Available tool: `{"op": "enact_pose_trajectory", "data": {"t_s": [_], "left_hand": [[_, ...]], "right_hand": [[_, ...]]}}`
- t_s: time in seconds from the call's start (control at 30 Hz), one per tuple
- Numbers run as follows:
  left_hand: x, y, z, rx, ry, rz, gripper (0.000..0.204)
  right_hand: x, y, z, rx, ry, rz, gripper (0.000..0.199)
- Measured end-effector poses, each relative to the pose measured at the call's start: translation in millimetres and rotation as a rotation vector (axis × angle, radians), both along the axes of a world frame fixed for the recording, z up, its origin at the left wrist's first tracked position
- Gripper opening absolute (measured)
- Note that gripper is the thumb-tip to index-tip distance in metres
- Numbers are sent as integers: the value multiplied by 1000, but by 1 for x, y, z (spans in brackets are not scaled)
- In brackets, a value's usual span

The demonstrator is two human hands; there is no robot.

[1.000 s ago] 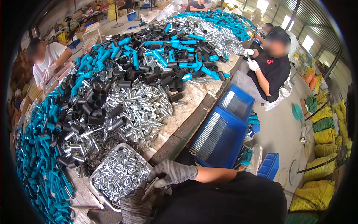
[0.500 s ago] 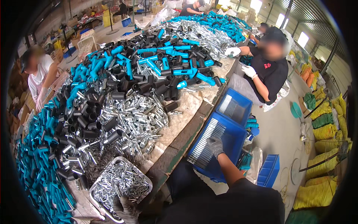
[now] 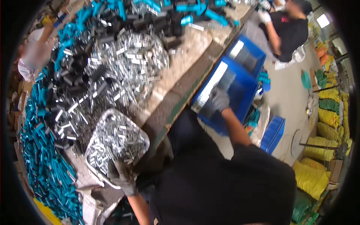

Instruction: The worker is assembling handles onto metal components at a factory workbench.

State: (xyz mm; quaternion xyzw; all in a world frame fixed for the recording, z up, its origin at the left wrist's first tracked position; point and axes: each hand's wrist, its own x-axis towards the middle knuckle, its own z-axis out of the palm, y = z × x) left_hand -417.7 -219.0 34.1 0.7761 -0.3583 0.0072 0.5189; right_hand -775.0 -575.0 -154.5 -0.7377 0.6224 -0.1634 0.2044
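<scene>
Big blue plastic crate (image 3: 240, 90) of shiny metal pieces beside wooden table edge (image 3: 180, 101); gloved right hand (image 3: 217, 102) rests on them, grip unclear. Left of crate, grey tray (image 3: 98, 170) of metal clips, gloved left hand (image 3: 123, 177) clasping its rim.

gloves (image 3: 219, 100): grey knit cloth | clips (image 3: 120, 138): shiny bright metal | crate (image 3: 240, 88): smooth blue plastic
</scene>
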Motion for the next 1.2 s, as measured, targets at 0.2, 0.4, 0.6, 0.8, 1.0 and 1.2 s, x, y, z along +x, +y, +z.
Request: {"op": "enact_pose_trajectory", "data": {"t_s": [0.2,0.4,0.6,0.8,1.0,1.2], "left_hand": [[-17,-17,29,-78,617,12,35],[-19,-11,25,-79,597,63,28],[-17,-10,23,-87,664,70,27],[-20,-12,26,-89,611,69,27],[-18,-18,23,-127,595,18,25],[-19,-23,23,-133,604,27,28]], "right_hand": [[-24,15,-10,30,-2,-154,23],[7,41,-2,134,-43,-113,21],[-14,-35,-22,-65,-294,-313,19],[-11,-78,-9,-229,-451,-388,20],[-62,-149,-81,-90,73,-430,20],[-69,-165,-89,-7,-101,-461,20]]}}
